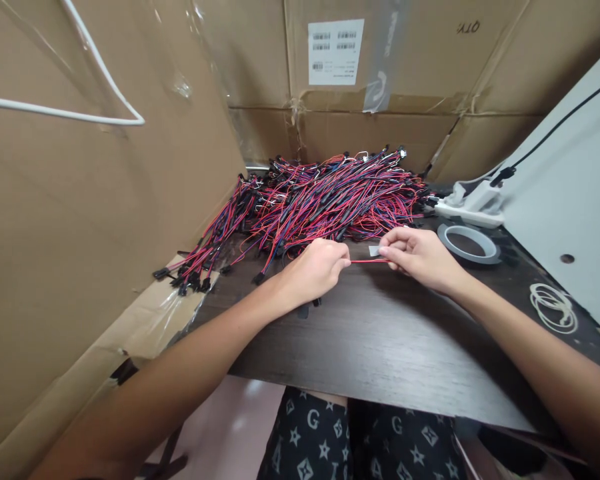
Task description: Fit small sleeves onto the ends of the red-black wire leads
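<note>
Far left: cardboard wall (80,220) fills the edge, a white wire (105,87) looped on it under clear film; where the wire starts is cut off by the frame.

Wire harness pile (320,197), red/black leads with black connectors, lies at the back of the dark table (380,347). One bundle (200,257) trails off the table's left edge onto the cardboard. Can't count individual leads, too tangled.

Left hand (314,270): curled shut, fingertips pinching one end of a single red wire (365,261). Something black sits under the palm at the table; shape not readable, hand covers most of it.

That red wire runs taut between both hands, just above the table, in front of the pile.

Right hand (420,257): fingers pressed together, pinching the wire's other end along with a small grey tab (375,251). Can't tell whether the tab is tape or a label; fingers hide the join.

Tape roll (469,243) lies flat just right of the right hand. White power strip (473,203) behind it, partly hidden by a leaning white panel (570,200); black cable (555,133) runs up the panel and out of frame. White coil (554,308) near the right edge, material unclear.

Bottom: patterned trousers (315,440), cropped.
</note>
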